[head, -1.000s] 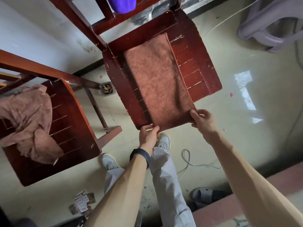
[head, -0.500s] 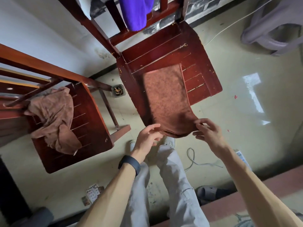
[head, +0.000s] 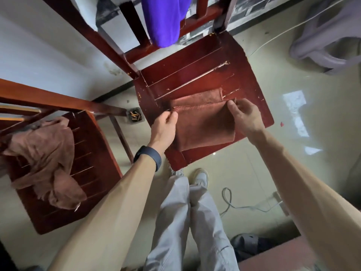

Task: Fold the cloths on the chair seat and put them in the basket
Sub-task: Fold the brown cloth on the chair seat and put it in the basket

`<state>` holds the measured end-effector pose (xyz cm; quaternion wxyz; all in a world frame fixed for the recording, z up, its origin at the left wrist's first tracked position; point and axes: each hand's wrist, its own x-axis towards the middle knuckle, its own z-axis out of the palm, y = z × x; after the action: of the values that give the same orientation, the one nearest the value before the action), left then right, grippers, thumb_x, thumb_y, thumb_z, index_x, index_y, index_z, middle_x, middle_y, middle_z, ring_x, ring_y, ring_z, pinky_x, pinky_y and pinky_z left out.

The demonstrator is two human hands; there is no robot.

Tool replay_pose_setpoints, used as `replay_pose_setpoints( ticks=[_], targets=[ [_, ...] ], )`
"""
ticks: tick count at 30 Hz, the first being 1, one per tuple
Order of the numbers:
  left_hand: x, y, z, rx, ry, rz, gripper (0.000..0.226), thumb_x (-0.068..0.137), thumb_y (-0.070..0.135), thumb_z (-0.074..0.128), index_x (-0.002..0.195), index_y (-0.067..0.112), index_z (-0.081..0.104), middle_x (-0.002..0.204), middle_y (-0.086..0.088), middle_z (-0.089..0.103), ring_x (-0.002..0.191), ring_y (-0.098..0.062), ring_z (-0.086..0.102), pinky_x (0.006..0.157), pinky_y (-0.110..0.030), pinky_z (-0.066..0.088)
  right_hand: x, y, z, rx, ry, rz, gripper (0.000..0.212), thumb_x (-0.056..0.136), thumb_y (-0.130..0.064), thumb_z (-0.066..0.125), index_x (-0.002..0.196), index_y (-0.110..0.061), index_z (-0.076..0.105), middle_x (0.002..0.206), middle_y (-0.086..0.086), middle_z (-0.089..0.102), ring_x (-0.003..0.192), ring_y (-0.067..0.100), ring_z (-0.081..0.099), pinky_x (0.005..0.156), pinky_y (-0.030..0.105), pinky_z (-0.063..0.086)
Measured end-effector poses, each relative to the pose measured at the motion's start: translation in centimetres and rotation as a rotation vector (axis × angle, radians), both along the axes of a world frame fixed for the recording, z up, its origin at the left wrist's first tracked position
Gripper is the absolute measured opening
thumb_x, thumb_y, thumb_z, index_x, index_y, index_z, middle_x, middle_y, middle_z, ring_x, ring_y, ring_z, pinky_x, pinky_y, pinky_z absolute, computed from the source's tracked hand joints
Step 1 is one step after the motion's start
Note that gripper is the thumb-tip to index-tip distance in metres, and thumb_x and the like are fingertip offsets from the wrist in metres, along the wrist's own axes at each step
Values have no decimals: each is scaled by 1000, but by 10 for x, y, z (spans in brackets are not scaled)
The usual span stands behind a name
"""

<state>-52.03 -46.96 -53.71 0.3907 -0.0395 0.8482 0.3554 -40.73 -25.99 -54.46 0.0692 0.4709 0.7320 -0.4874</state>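
A rust-brown cloth [head: 203, 124] lies folded over on the seat of the dark red wooden chair [head: 252, 79] ahead of me. Its upper layer stops a little short of the far edge underneath. My left hand [head: 163, 127] pinches the left corner of that upper layer. My right hand [head: 245, 114] pinches the right corner. A second brown cloth [head: 46, 159] lies crumpled on the seat of another red chair [head: 93, 173] to the left. No basket is in view.
A purple cloth [head: 164, 20] hangs over the near chair's back rail. A small dish of cigarette butts [head: 134, 117] sits on the floor between the chairs. A white cable [head: 244, 204] and a grey slipper [head: 248, 243] lie near my feet. A grey plastic stool [head: 328, 45] stands at the upper right.
Both hands lifted the cloth's near edge off the seat front and carried it forward over the far half. The long strip is now folded in two.
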Motion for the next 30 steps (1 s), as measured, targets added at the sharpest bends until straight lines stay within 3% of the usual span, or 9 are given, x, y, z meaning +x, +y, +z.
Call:
replay_pose_setpoints(
  ticks=[2,7,14,18,21,27,30],
  targets=[
    [-11,8,-15,-52,51,-16,33,104,33,44,110,7,64,114,-15,67,108,-35,58,90,-37,42,-20,5,-11,21,-53,35,37,100,-44,52,117,-14,64,110,4,67,106,24,63,97,37,48],
    [-26,25,-33,-166,97,-2,35,106,28,38,120,5,61,125,-19,63,116,-37,54,87,-31,34,-46,7,-32,90,-152,60,40,104,-41,43,125,-11,59,121,11,65,112,31,59,88,28,39],
    [-25,28,-39,-282,66,-13,35,106,28,35,117,5,58,123,-22,63,112,-40,58,82,-34,41,-56,6,-44,173,-187,89,41,101,-47,48,122,-14,61,113,9,66,101,25,59,80,28,38],
    [-28,31,-39,-403,68,-88,37,103,34,33,120,11,57,123,-19,63,113,-40,58,80,-37,39,-59,7,-47,218,-222,92,46,97,-55,51,111,-14,63,95,4,62,95,28,62,76,31,44],
    [-28,30,-38,-479,93,-163,39,102,37,33,121,14,57,122,-18,63,113,-40,58,80,-39,37,-60,8,-49,254,-225,112,48,95,-60,51,108,-16,64,97,6,69,88,24,61,74,31,45],
    [-25,18,-47,-583,316,-359,37,101,41,33,117,13,53,107,-15,68,99,-39,64,70,-37,35,-63,7,-51,349,-363,202,60,92,-72,41,113,-18,56,109,9,68,102,35,64,80,40,47],
    [-17,10,-50,-442,592,-337,26,96,33,45,111,16,56,114,-11,62,102,-35,60,75,-41,40,-58,2,-50,406,-324,114,64,91,-74,38,108,-14,49,107,9,61,97,34,59,83,43,47]
  ],
)
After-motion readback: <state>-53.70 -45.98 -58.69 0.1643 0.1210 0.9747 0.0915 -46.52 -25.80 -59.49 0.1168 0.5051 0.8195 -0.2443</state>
